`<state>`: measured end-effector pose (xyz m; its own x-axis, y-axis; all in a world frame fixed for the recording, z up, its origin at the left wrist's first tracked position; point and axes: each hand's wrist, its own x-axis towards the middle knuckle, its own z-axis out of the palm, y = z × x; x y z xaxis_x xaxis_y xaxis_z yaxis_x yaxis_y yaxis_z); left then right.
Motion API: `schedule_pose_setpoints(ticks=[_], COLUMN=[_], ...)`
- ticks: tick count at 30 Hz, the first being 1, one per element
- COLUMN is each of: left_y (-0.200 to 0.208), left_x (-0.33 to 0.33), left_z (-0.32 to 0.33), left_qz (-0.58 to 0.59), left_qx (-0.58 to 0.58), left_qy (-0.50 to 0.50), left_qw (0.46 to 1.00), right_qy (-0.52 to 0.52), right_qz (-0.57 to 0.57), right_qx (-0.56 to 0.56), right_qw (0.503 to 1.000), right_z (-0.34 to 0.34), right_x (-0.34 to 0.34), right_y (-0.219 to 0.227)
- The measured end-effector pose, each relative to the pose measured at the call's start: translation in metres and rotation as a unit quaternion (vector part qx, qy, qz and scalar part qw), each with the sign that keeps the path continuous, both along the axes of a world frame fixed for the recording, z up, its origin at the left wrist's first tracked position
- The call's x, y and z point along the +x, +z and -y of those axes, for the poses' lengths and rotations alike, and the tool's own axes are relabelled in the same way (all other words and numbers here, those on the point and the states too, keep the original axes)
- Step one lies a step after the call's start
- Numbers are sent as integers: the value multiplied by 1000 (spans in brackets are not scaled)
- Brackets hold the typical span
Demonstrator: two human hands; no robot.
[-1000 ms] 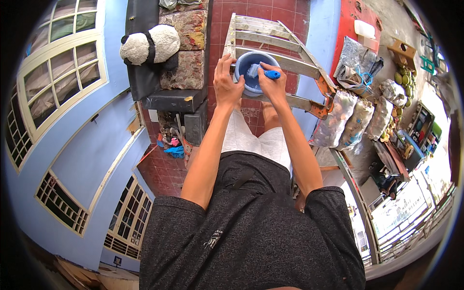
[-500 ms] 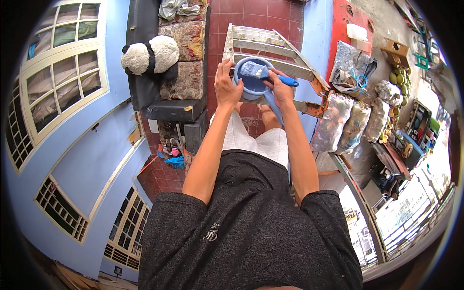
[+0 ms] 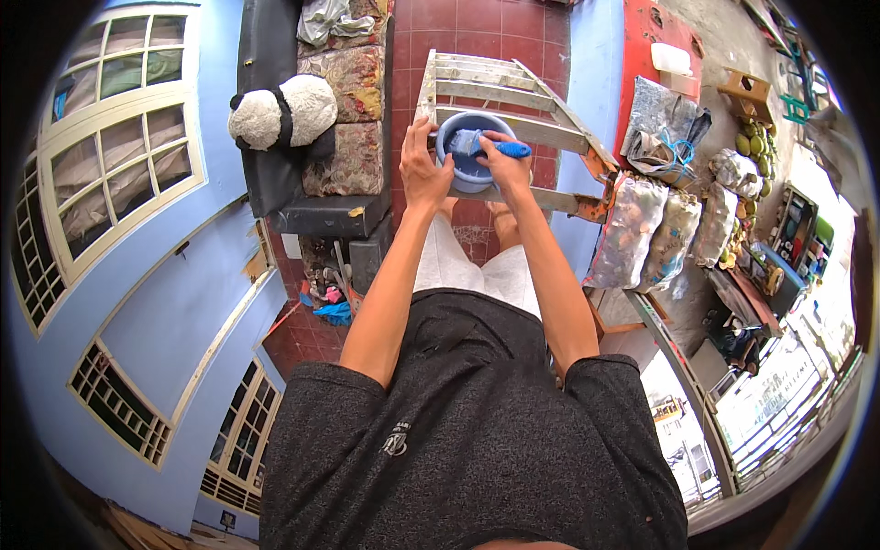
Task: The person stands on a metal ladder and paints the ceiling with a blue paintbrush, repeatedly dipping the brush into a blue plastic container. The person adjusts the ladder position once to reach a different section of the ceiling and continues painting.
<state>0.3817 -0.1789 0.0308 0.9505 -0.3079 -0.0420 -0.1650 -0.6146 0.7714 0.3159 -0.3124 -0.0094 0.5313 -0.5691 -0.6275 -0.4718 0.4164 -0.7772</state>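
Observation:
A light-blue plastic dipper (image 3: pixel 444 149) with blue paint inside is held in front of me, over the rungs of a metal stepladder (image 3: pixel 495 92). My left hand (image 3: pixel 423 172) is closed on the dipper's left side, thumb near its rim. Between the fingers of my right hand (image 3: pixel 503 169) is a paintbrush (image 3: pixel 513 149) with a blue handle. Its paint-covered head lies inside the dipper, tilted to the left. The dipper's long handle is hidden now behind my right hand and forearm.
To the left is a black sofa (image 3: pixel 266 188) with patterned cushions and a panda plush (image 3: pixel 282 112). Right of the ladder runs a light-blue wall (image 3: pixel 594 55), with filled sacks (image 3: pixel 628 229) beyond it. Red tiles (image 3: pixel 463 27) cover the floor.
My right hand has moved left and brought the brush head from above the dipper's rim down into the dipper. The dipper has shifted slightly left and its handle has gone out of sight.

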Motion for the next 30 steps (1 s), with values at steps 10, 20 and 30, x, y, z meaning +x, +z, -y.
schedule_pose_setpoints(ticks=[10,20,30], left_y=[0,2,2], left_x=[-2,1,-2], left_z=[1,2,1], left_qz=[1,-6,8], left_qx=[16,16,6], left_qy=[-1,1,4], left_qw=[1000,1000,1000], right_qy=[16,18,-55], right_qz=[-35,-35,109], right_qx=[-53,-6,167], right_qw=[998,999,978], right_z=[-3,-3,42], right_x=[8,8,-26], right_y=[5,2,27])
